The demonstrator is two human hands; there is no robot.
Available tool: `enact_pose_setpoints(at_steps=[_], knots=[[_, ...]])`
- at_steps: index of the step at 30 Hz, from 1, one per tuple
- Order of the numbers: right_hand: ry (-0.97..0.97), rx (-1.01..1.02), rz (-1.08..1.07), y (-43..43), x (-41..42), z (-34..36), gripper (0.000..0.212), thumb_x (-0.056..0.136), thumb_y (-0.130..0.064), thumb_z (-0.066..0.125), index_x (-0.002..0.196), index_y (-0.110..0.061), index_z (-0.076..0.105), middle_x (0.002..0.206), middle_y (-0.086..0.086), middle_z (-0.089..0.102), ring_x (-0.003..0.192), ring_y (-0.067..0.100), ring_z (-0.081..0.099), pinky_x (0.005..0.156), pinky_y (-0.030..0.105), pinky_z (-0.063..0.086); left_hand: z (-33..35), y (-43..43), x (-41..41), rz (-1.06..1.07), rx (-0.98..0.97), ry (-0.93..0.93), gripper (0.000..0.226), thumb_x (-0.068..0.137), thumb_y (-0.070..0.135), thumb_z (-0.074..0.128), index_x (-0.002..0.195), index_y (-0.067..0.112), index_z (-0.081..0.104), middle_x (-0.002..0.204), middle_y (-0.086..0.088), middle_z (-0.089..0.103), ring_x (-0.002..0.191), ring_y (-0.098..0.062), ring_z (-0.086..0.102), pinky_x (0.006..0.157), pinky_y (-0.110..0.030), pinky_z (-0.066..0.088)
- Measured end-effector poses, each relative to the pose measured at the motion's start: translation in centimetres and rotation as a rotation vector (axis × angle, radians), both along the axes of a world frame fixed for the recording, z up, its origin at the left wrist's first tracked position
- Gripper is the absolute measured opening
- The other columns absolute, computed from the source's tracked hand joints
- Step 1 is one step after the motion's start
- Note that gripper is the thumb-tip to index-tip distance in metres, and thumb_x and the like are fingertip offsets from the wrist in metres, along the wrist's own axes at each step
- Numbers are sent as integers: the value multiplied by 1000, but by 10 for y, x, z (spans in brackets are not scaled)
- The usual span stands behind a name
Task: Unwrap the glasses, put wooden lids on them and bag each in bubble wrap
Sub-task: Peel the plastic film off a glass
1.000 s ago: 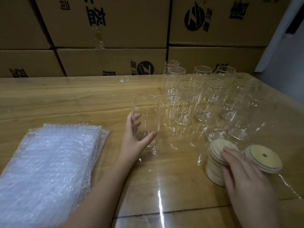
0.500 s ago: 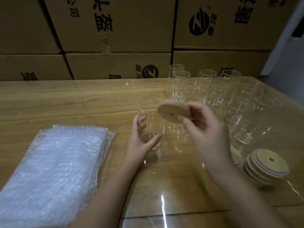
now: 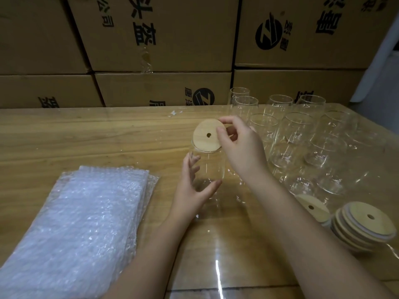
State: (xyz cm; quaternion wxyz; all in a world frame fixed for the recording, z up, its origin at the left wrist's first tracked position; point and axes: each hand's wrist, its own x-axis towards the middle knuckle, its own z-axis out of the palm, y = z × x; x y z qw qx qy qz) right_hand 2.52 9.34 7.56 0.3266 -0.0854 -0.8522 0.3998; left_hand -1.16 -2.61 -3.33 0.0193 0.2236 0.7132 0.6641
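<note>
Right grip [image 3: 241,147] pinching wooden lid [image 3: 204,129], clear glass [image 3: 210,167]

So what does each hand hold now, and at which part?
The left hand grips the glass round its lower side. The right hand pinches the lid at its edge, tilted over the rim.

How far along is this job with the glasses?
Done: the spare glasses stand unwrapped. In hand: the left hand grips one glass while the right hand holds a wooden lid tilted on its rim. Left: those glasses lack lids, the lid stack waits, and the bubble wrap bags lie unused.
</note>
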Motion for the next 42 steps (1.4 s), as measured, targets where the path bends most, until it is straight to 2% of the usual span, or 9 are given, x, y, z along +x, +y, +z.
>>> enact_pose_setpoints(at_steps=[6,11,15,19,23,26,28,35,42], knots=[[125,92,139,1,-6,-12,36,94,-10,56,129,-12,58,138,-1,51,122,-1,42,100,4,29,-2,1,-2,3,15,3,92,76,12,79,145,32,21,138,14,41,128,-8,44,91,-14,44],[204,127,168,2,-9,-28,28,98,-13,50,120,-8,67,132,3,58,119,13,55,99,25,46,-2,0,-3,-11,19,0,94,76,13,80,148,27,21,140,10,41,128,-8,44,99,-26,46],[234,122,152,1,-10,-36,32,97,-24,48,116,-8,69,126,3,61,111,0,52,93,5,37,-1,-1,-2,-28,11,9,94,74,22,81,147,31,22,140,11,41,128,-7,44,98,-27,47],[214,91,182,0,-10,-40,34,93,-29,53,115,-8,68,127,1,60,110,-5,48,93,2,33,-1,-1,-2,-25,12,1,95,71,28,78,147,29,22,141,10,42,129,-9,44,101,-34,47],[158,-132,274,-2,-12,-40,37,87,-40,58,115,-17,65,125,-8,57,117,-3,50,96,8,36,0,-3,-2,-45,34,-18,89,78,24,78,148,30,23,144,10,42,133,-13,43,105,-33,44],[51,-407,376,0,-10,-48,56,74,-60,60,126,-40,51,128,-24,52,121,-7,48,100,14,39,13,-6,4,1,107,-15,74,80,41,68,144,26,33,146,6,44,134,-7,42,111,-34,37],[6,-502,411,3,-9,-59,74,68,-61,67,135,-39,42,137,-20,48,129,-3,44,108,24,38,29,-6,7,79,143,22,70,75,53,63,137,33,38,144,7,46,131,-2,44,111,-32,37],[-125,-542,439,-4,-6,-99,93,64,-29,81,143,-26,31,147,-6,42,135,4,39,109,38,40,71,15,2,161,-38,160,76,74,44,78,138,26,41,134,11,46,124,-7,48,106,-32,42],[-169,-568,418,-2,-6,-106,94,59,-38,83,140,-32,35,138,-15,48,134,7,41,108,48,40,75,9,-11,147,-53,100,63,71,40,82,125,37,50,127,14,55,118,-6,53,102,-37,46]])
